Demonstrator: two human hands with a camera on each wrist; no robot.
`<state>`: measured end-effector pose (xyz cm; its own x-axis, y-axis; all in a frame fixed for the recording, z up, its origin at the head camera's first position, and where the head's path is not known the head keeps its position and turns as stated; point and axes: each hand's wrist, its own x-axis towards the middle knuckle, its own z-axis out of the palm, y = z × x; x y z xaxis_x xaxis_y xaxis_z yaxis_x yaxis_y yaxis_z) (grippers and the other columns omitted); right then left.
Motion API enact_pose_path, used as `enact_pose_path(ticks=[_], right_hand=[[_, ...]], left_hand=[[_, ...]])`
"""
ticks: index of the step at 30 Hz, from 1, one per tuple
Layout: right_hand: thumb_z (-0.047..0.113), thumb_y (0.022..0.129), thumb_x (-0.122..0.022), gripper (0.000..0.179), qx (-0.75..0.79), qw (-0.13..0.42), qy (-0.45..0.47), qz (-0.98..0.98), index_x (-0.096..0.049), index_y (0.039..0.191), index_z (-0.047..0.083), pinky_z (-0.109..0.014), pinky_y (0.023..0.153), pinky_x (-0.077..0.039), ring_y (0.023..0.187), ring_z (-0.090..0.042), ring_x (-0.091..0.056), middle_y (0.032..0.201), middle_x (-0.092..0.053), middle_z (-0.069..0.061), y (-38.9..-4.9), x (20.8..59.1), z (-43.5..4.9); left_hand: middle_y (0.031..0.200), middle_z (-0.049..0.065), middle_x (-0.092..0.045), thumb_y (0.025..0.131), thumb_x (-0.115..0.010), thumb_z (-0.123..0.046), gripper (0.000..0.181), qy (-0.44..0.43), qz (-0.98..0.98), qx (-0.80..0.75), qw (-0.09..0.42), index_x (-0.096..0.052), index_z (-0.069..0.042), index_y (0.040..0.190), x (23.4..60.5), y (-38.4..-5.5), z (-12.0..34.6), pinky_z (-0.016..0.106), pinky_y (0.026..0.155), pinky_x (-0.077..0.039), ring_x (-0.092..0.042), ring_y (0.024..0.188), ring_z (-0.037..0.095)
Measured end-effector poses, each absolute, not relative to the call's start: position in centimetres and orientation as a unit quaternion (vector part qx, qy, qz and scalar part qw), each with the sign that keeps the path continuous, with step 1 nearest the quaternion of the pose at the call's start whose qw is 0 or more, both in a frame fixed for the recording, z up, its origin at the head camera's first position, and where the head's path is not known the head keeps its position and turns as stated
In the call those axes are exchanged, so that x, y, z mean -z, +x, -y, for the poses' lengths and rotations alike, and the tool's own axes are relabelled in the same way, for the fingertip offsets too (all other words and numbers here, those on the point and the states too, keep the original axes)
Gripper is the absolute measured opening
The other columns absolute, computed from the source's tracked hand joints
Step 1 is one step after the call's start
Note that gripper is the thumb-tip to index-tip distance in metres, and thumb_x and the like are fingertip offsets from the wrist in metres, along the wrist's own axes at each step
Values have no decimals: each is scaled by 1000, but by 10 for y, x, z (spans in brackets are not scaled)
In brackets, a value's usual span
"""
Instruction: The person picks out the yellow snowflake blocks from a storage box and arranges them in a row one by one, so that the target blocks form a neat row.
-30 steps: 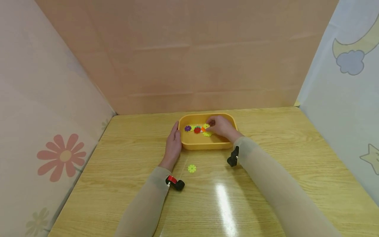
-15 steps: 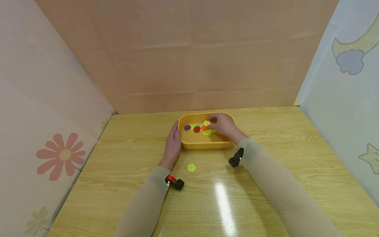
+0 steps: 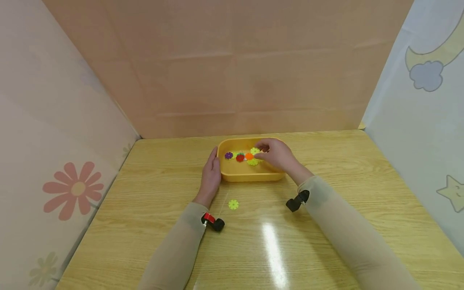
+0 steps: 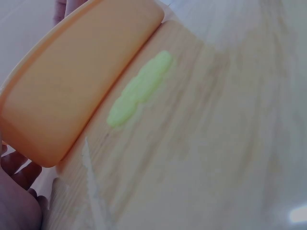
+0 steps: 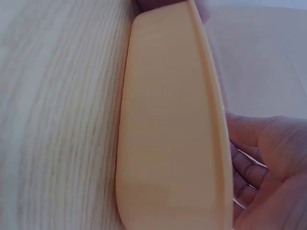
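A yellow-orange plastic tray (image 3: 250, 177) stands toward the back of the table. My left hand (image 3: 211, 176) rests along its left end, fingers extended against the outer wall. Inside lie several small notched plastic discs: a purple disc (image 3: 228, 155), a red disc (image 3: 240, 158), an orange disc (image 3: 249, 156) and yellow discs (image 3: 252, 162). My right hand (image 3: 277, 155) reaches over the tray's right end with loosely bent fingers, its thumb tip right at the orange disc. In the right wrist view the tray's rim hides the fingertips.
A yellow-green disc (image 3: 233, 204) lies flat on the wooden table (image 3: 163, 193) in front of the tray. A tan backdrop (image 3: 232, 80) rises behind the table, with printed panels at left and right. Small black cameras sit on both wrists.
The orange disc, tilted at the right thumb a second ago, now lies flatter. My right hand and forearm have shifted slightly right. The left hand stays at the tray's end.
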<state>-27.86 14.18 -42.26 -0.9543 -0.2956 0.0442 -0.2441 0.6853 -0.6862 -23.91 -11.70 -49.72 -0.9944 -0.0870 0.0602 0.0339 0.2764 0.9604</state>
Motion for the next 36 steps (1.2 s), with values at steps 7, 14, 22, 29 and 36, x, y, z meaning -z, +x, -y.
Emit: enact_pose_path(ticks=[7,14,22,29,36], right_hand=[[20,100,-85,39,375,17,-165,-912,-77,135,5,-53,103,-55,117,-33,-66,128,-75,-13,-259,415,-145],[22,98,-87,38,388,13,-172,-905,-78,132,9,-51,101,-57,115,-32,-66,127,-75,-9,-238,413,-150],[22,98,-87,36,392,-3,-192,-900,-79,130,9,-53,101,-57,113,-32,-68,124,-76,-8,-218,413,-150],[21,96,-89,33,393,-25,-209,-895,-81,126,11,-54,98,-59,109,-29,-69,120,-76,-3,-201,413,-149],[17,95,-90,31,395,-19,-219,-892,-82,124,12,-50,94,-60,105,-25,-69,115,-77,1,-184,413,-145]], left_hand=[[180,-6,-30,119,-31,-44,62,23,795,604,44,-29,-25,177,497,-240,116,42,135,-22,-24,166,17],[180,-6,-30,118,-30,-45,62,23,794,606,42,-29,-27,177,498,-241,115,42,135,-21,-24,166,17],[181,-4,-29,119,-31,-42,61,21,795,604,44,-28,-22,177,497,-242,116,43,135,-21,-23,167,18],[181,-3,-29,119,-31,-41,61,20,793,607,45,-29,-22,177,495,-241,116,43,135,-21,-23,166,19],[181,-4,-29,119,-31,-41,60,16,793,608,44,-28,-24,177,495,-241,117,42,135,-21,-23,166,18]])
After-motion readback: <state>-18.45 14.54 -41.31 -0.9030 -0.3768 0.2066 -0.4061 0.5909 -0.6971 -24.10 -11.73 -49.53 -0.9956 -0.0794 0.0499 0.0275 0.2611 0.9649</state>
